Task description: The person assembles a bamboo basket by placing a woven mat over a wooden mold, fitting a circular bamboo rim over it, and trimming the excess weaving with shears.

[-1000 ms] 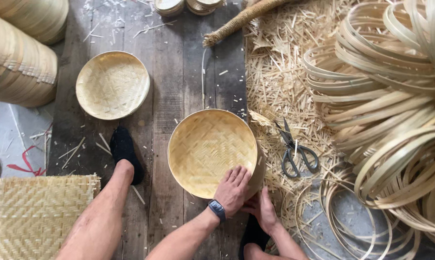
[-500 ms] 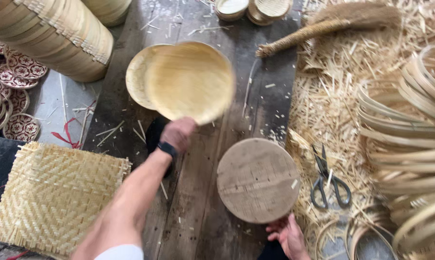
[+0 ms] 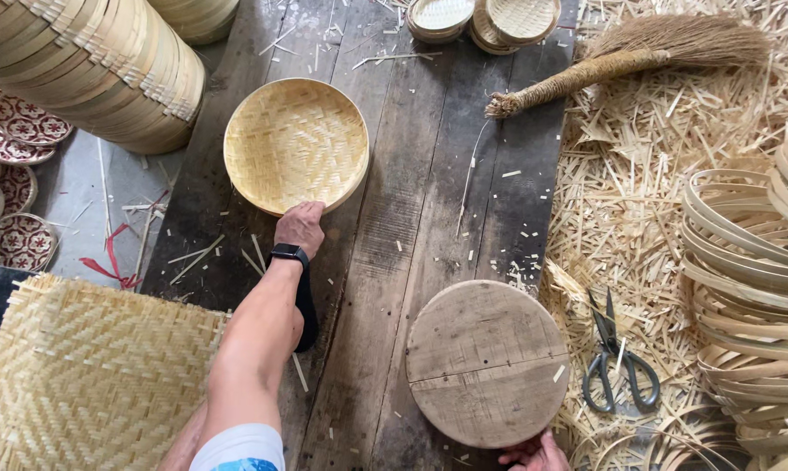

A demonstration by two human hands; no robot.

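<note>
My left hand [image 3: 300, 228], with a dark band on the wrist, grips the near rim of a round woven bamboo tray [image 3: 295, 144]. The tray lies flat on the dark wooden planks [image 3: 411, 201], covering another tray beneath it. Only the fingers of my right hand [image 3: 533, 453] show at the bottom edge, touching the near side of a round wooden block [image 3: 487, 362]. The rest of that hand is out of frame.
Tall stacks of bamboo hoops [image 3: 89, 61] stand at the far left. A square woven mat [image 3: 89, 375] lies near left. Scissors [image 3: 616, 366] rest on straw shavings beside coiled bamboo strips [image 3: 751, 262]. A straw broom [image 3: 621, 57] and small woven lids [image 3: 485, 17] lie at the far side.
My left hand carried the woven tray off the wooden block to the far left and has set it flat on the other tray. My right hand stays at the block's near edge.
</note>
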